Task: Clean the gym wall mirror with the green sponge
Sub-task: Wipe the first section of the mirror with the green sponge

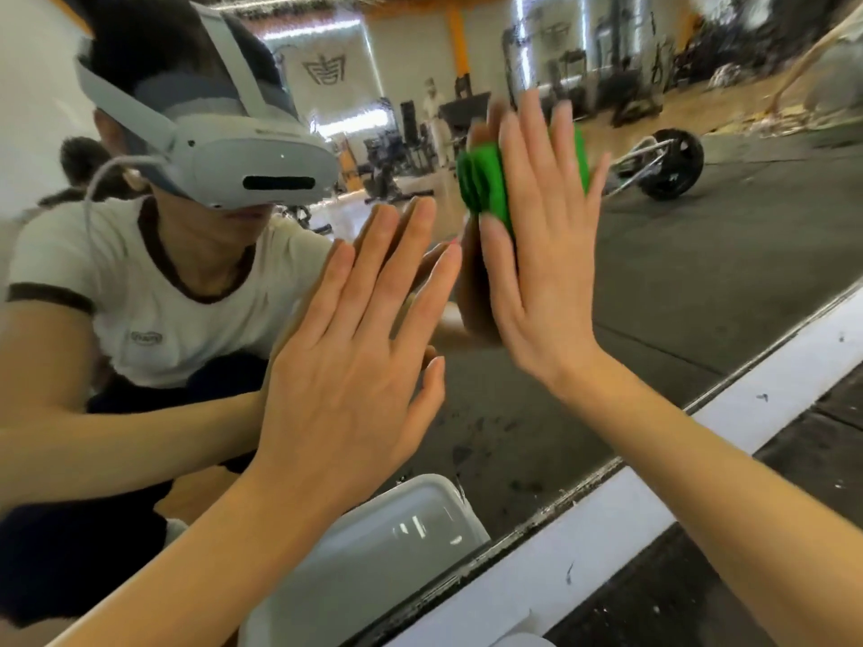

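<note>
Currently the right hand (537, 254) presses the green sponge (485, 179) flat against the gym wall mirror (700, 282), fingers straight and spread over the back of the sponge; no finger curls round it. The left hand (355, 366) lies with its palm toward the glass, fingers straight and close together, holding nothing. The sponge sits well above the mirror's lower edge, just right of the left fingertips.

Progress, as a judgement: wiping is under way. Dark specks and smears show on the glass near the lower edge (495, 436), so that strip is not yet cleaned. The glass around the sponge shows no marks; whether it has been wiped cannot be told.

A white tub (420, 497) stands at the mirror's lower edge, beside the white sill (654, 506).

Writing: a small logo shows on the reflected shirt (146, 337), too blurred to read. An emblem on the reflected far wall (325, 67) is likewise unreadable.
</note>
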{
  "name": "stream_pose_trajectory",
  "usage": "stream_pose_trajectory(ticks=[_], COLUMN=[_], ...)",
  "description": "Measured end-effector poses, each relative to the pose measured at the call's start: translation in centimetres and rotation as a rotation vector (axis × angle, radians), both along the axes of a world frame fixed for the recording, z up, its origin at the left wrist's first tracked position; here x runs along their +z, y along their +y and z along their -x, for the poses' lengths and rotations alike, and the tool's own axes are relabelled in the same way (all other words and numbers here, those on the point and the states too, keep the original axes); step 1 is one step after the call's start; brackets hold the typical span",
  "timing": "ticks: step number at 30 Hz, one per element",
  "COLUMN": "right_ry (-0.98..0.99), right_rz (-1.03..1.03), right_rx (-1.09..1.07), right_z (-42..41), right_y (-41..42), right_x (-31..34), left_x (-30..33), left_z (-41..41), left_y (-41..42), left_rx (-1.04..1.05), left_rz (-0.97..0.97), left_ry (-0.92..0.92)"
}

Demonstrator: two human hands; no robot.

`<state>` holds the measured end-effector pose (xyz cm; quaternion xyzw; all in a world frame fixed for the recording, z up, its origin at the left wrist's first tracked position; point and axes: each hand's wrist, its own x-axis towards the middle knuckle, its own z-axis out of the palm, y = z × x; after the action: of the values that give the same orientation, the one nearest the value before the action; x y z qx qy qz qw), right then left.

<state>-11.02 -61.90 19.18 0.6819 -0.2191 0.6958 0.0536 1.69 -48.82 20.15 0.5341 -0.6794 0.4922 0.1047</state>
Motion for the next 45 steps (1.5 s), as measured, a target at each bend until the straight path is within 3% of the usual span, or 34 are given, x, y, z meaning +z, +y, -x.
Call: stream_pose_trajectory(ticks=[3, 7, 9, 12, 15, 17, 19, 22, 24, 26, 30, 31, 34, 36, 42, 45], right_ry=[-0.047, 0.158, 0.215, 0.171, -0.064, -0.193, -0.148, 0.137, 0.252, 0.231, -0.217, -0.215, 0.146, 0.234, -0.347, -0.111], right_rz=[-0.008, -0.079, -0.085, -0.028, -0.032, -0.062, -0.078, -0.051, -0.023, -0.027, -0.251, -0.223, 0.088, 0.122, -0.362, -0.198], right_rx=[-0.012, -0.051, -0.061, -0.030, 0.046, 0.037, 0.002, -0.058, -0.064, -0.052, -0.010, -0.003, -0.009, -0.066, -0.101, -0.062], right_z=[-1.1, -1.4, -1.0, -1.4, -2.2, -3.3, -4.0, -4.0, -3.2, -3.1, -6.4, -7.3, -7.2, -4.8, -4.2, -8.1], right_y=[0.5, 3.6, 4.0, 3.0, 2.1, 2.3, 3.2, 5.4, 6.1, 5.6, 6.5, 7.3, 7.8, 5.8, 4.4, 8.7], right_x=[-0.5, -13.6, -16.4, -10.6, -0.9, 1.4, -1.7, -12.1, -15.8, -13.7, -2.1, -0.6, -1.3, -2.3, -3.3, -4.6], left_x=[0.2, 0.0, -0.5, -0.7, -0.2, 0.1, 0.0, -0.3, -0.4, -0.5, -0.6, -0.6, -0.6, -0.5, -0.7, -0.6], left_z=[0.1, -0.4, -1.2, -2.7, -4.5, -5.4, -5.9, -6.2, -6.2, -6.3, -6.4, -6.4, -6.5, -6.4, -6.5, -6.3], left_y=[0.1, 1.7, 3.2, 5.5, 6.9, 7.5, 7.8, 7.9, 7.8, 7.7, 7.6, 7.6, 7.7, 7.6, 7.6, 7.6], left_rx=[-0.039, -0.071, -0.051, -0.025, 0.027, 0.056, 0.068, 0.066, 0.063, 0.069, 0.085, 0.090, 0.097, 0.103, 0.107, 0.108], left_rz=[0.000, -0.032, -0.045, -0.036, 0.018, 0.038, 0.045, 0.063, 0.079, 0.092, 0.097, 0.099, 0.102, 0.107, 0.128, 0.119], left_ry=[0.033, 0.100, 0.120, 0.145, 0.147, 0.177, 0.183, 0.146, 0.127, 0.117, 0.101, 0.100, 0.092, 0.089, 0.099, 0.106])
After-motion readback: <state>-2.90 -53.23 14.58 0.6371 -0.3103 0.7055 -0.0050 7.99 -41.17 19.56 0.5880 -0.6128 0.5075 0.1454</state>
